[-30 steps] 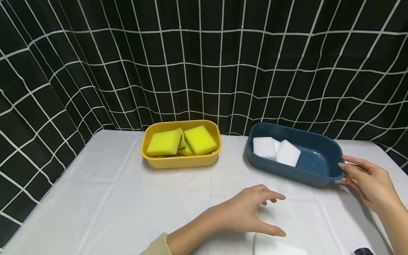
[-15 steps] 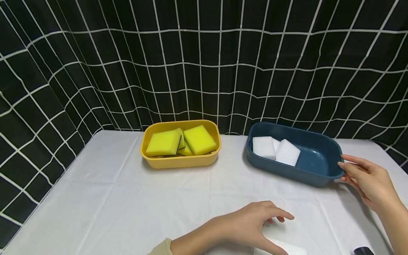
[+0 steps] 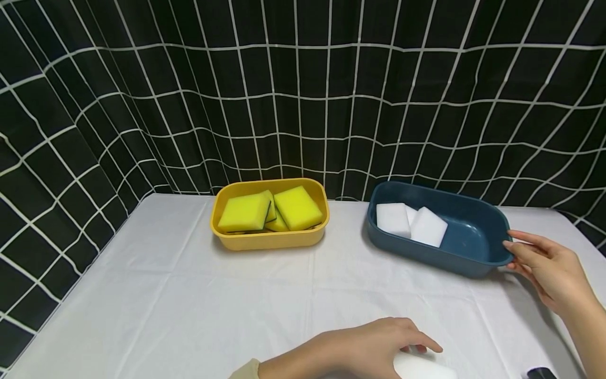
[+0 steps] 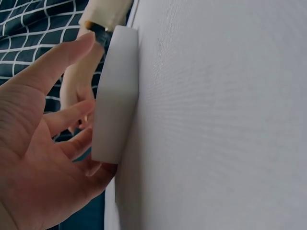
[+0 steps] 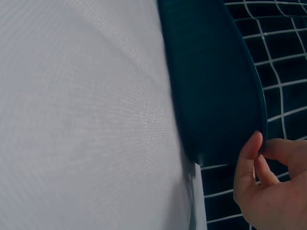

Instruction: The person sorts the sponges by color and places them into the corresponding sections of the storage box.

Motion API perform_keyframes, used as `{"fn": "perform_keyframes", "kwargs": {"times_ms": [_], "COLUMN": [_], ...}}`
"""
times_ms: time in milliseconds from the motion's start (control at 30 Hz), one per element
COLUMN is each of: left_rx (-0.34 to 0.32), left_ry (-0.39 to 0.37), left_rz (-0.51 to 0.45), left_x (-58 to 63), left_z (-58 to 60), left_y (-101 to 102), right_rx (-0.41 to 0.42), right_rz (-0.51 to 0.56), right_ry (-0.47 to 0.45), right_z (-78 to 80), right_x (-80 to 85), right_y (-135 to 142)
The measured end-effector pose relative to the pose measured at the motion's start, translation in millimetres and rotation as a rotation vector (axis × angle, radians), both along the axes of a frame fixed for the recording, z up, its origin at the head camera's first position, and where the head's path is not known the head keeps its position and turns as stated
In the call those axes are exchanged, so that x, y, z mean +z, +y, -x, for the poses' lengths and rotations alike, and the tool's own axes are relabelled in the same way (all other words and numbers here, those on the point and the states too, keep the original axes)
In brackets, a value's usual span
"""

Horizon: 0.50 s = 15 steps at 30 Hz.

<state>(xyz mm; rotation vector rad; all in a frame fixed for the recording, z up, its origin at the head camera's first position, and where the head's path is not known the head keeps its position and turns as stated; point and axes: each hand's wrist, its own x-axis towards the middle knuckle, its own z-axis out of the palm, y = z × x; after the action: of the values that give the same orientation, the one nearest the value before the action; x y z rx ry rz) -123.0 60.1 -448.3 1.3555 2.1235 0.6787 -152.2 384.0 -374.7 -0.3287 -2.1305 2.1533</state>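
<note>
A white sponge block point(image 3: 423, 367) lies on the table at the front edge of the head view. My left hand point(image 3: 374, 345) is over its left side, fingers reaching past the block. In the left wrist view the thumb stands apart from the white sponge block point(image 4: 115, 96), while the other fingers are spread close to it; whether they touch it is unclear. At the right, my right hand point(image 3: 554, 271) pinches the rim of a dark blue bin point(image 3: 468, 239), its thumb point(image 5: 256, 141) against the rim. Inside that bin sit several white sponge blocks point(image 3: 428, 227).
A yellow bin point(image 3: 270, 241) with several yellow scouring sponges point(image 3: 243, 211) stands back left on the white-covered table point(image 3: 189, 305). A black grid-patterned curtain point(image 3: 293, 79) hangs behind. A small black object point(image 3: 541, 373) is at the front right.
My left hand has come down and toward the front edge, over the white sponge block. The right hand has stayed on the blue bin's rim.
</note>
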Motion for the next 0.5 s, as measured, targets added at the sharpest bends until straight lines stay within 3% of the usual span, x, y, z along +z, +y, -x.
{"fn": "perform_keyframes", "kwargs": {"times_ms": [267, 500], "left_rx": [-0.024, -0.057], "left_ry": [-0.024, 0.014], "left_rz": [0.067, 0.071], "left_x": [-0.7, -3.2], "left_z": [-1.0, -0.4], "left_y": [3.3, 4.0], "right_rx": [-0.012, -0.004], "right_rz": [-0.022, -0.004], "right_ry": [-0.009, 0.002], "right_z": [-0.9, -1.1], "right_x": [1.3, 0.6], "right_y": [-0.4, 0.9]}}
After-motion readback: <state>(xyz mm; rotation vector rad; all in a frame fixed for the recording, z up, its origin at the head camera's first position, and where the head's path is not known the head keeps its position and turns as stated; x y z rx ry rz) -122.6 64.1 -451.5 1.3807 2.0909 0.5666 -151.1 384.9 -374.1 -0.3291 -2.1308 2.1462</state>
